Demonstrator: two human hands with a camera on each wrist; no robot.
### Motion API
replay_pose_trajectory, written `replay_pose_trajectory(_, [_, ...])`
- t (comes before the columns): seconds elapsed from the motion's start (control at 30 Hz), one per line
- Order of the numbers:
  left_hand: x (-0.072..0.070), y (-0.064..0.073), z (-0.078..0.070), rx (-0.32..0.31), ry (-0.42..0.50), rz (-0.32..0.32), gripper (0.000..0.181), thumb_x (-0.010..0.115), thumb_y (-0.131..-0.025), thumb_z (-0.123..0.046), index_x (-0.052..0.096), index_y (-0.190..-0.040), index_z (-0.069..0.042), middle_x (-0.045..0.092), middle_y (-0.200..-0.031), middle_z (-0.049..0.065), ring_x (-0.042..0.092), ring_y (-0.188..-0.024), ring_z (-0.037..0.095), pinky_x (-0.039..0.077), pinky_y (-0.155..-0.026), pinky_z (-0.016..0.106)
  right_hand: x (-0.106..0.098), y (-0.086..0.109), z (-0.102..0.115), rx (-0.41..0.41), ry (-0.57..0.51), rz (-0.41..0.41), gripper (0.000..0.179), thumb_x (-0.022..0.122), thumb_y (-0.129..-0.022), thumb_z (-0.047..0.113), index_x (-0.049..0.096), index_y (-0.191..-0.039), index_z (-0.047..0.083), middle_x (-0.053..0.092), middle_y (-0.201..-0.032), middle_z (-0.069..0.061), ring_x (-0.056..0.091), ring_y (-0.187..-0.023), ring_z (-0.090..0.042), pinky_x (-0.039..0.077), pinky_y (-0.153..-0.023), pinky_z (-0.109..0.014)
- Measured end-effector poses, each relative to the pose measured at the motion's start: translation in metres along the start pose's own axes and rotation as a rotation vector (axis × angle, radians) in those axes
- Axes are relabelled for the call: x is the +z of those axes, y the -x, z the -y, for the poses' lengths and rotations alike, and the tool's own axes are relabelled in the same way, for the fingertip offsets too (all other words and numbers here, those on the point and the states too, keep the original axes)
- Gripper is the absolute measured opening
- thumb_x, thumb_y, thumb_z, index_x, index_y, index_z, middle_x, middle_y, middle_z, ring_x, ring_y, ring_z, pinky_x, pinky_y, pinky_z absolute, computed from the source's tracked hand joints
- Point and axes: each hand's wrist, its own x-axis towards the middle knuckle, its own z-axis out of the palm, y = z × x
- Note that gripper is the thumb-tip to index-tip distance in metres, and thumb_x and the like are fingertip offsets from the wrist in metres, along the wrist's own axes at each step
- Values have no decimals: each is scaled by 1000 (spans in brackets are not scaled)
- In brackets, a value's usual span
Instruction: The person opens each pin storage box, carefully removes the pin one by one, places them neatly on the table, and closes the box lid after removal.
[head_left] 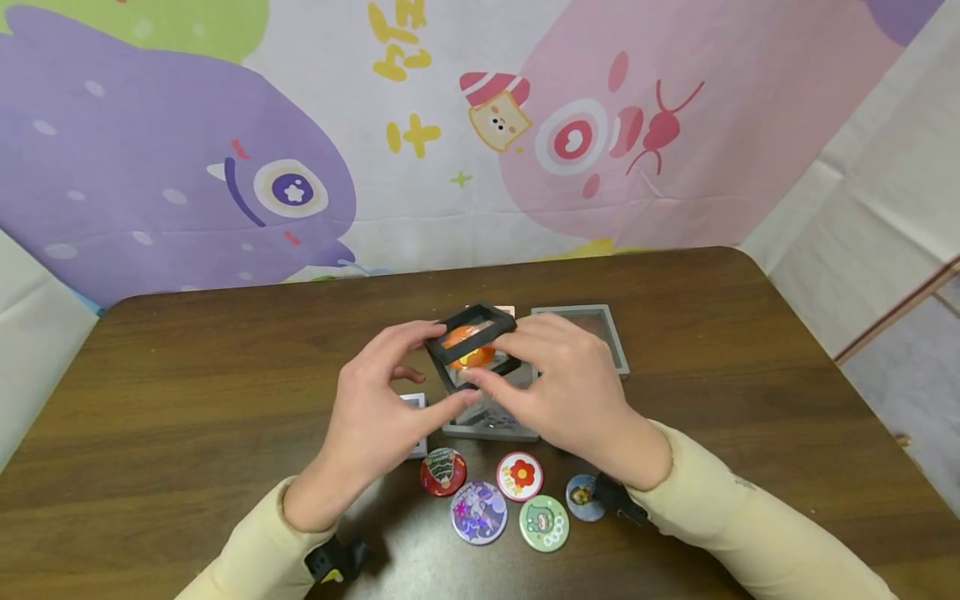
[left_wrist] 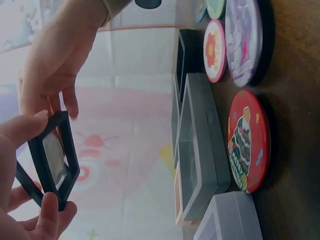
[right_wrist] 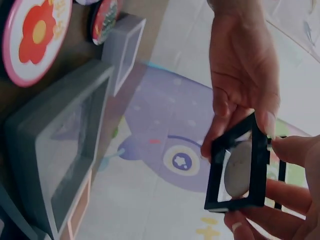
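Note:
Both hands hold a small black display frame above the table, its two halves parted into a narrow V. An orange round badge sits between them; its pale back shows in the right wrist view. The left hand pinches the frame at its left side, thumb below and fingers at the top corner. From the right, the right hand grips it with thumb in front and fingers behind. Below the hands lies a larger grey display frame, partly covered by them.
Another grey frame lies at the back right, and a small white frame is left of centre. Toward the front lie several round badges, among them a red tree one, a flower one and a purple one.

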Motion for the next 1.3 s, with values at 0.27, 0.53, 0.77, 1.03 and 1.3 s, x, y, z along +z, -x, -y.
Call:
replay_pose_trajectory(0.27, [6, 4, -5, 25, -67, -1, 73, 95, -67, -31, 63, -130, -14, 64, -124, -4, 63, -101, 10, 57, -69, 27, 6, 5, 3, 67, 68, 11, 35, 87, -74, 43, 74, -85, 12, 65, -79, 1, 59, -77, -16, 49, -56, -32])
replay_pose_trajectory(0.53, [9, 5, -4, 32, -70, 16, 71, 95, -65, -36, 66, -127, -15, 65, -122, -5, 63, -101, 9, 57, -70, 24, 6, 4, 3, 92, 87, 68, 36, 87, -74, 41, 76, -95, 14, 68, -80, 1, 58, -74, -15, 44, -52, -30])
replay_pose_trajectory(0.77, [10, 5, -3, 2, 9, 32, 63, 95, -66, -32, 69, -121, -14, 68, -116, -7, 64, -100, 9, 58, -70, 24, 5, 2, 4, 126, 47, 101, 35, 85, -73, 28, 75, -103, 13, 65, -83, 3, 49, -67, -12, 39, -51, -28])
replay_pose_trajectory(1.03, [10, 4, -3, -62, 85, 49, 62, 95, -67, -31, 69, -121, -14, 68, -116, -6, 65, -101, 9, 59, -70, 30, 0, 0, -2, 241, -225, 111, 22, 79, -79, 6, 76, -100, 10, 66, -99, 1, 62, -75, -7, 55, -65, -24])
replay_pose_trajectory(1.3, [8, 0, 0, -139, 149, 27, 61, 96, -65, -26, 69, -118, -11, 68, -114, -5, 66, -102, 10, 58, -73, 27, -18, -10, -21, 471, -478, 131, 12, 75, -84, 0, 78, -93, 8, 70, -101, -1, 68, -85, -12, 58, -74, -27])
